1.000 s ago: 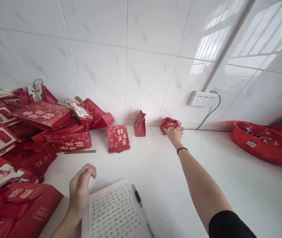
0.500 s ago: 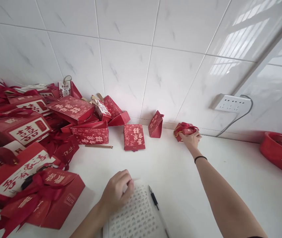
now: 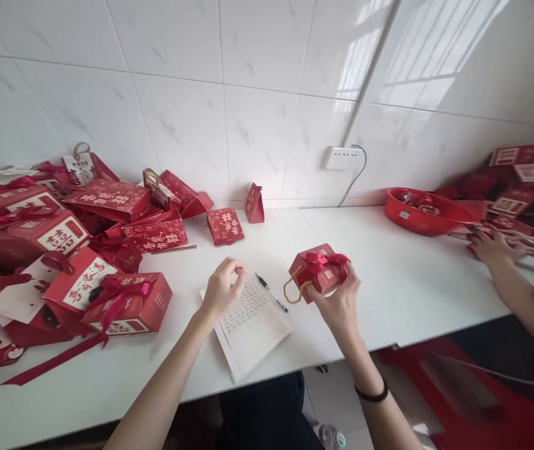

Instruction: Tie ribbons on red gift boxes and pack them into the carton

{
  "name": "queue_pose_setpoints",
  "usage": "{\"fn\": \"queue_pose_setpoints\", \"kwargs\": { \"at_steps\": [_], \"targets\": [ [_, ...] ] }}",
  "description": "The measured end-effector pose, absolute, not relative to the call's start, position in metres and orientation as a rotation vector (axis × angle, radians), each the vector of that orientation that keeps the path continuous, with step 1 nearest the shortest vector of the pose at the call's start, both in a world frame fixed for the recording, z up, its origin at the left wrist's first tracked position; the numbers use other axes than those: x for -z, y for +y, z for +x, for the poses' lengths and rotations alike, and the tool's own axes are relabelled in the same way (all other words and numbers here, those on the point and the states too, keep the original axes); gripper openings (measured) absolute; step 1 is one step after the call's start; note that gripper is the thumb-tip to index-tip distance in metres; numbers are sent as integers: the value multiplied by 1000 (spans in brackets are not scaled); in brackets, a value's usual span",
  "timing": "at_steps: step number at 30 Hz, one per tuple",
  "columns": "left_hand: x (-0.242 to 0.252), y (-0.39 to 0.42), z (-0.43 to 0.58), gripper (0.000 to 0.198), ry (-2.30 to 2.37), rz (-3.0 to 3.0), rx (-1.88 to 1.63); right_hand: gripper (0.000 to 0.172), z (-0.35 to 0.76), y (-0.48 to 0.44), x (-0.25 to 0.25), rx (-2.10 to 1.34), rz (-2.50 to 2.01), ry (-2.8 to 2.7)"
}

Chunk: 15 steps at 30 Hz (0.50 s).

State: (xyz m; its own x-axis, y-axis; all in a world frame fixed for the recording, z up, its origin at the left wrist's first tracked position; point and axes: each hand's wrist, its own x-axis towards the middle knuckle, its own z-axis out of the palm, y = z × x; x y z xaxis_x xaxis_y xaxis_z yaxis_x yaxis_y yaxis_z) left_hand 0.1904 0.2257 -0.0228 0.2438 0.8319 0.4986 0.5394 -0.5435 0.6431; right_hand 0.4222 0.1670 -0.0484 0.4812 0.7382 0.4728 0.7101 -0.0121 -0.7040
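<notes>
My right hand [image 3: 339, 300] grips a red gift box [image 3: 321, 269] by its near right side, fingers wrapped round it and lifted above the table. The box has a dark pink ribbon bow [image 3: 327, 259] on top and a gold cord handle [image 3: 295, 287] hanging at its left. Over the upper left edge of an open notebook [image 3: 260, 350], my left hand [image 3: 224, 284] is closed with curled fingers and nothing showing in them. Handwritten rows fill the notebook's upper part. Beside it lies a black and clear pen [image 3: 271, 292].
Red gift boxes [image 3: 107, 200] are heaped at the left. A flat red box [image 3: 226, 226] and a small upright one [image 3: 254, 203] stand near the wall. Right of these are a socket strip [image 3: 342, 157] and a red basin [image 3: 417, 222]. Another person's hands [image 3: 496, 247] work at far right.
My right hand has brought the ribboned gift box from beside the wall towards me and raised it. The view has swung right, bringing another person into sight. My left hand remains near the notebook.
</notes>
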Motion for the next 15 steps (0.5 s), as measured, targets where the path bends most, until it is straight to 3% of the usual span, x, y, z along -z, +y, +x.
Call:
{"fn": "queue_pose_setpoints", "kwargs": {
  "at_steps": [5,12,15],
  "targets": [
    [30,160,221,28,970,2518,-597,86,415,126,70,37,-1969,-1242],
    [54,167,189,38,849,2522,-336,90,407,113,67,182,-2008,-1353],
    [41,176,173,29,843,2458,-282,92,401,93,67,224,-1950,-1475]
  ]
}}
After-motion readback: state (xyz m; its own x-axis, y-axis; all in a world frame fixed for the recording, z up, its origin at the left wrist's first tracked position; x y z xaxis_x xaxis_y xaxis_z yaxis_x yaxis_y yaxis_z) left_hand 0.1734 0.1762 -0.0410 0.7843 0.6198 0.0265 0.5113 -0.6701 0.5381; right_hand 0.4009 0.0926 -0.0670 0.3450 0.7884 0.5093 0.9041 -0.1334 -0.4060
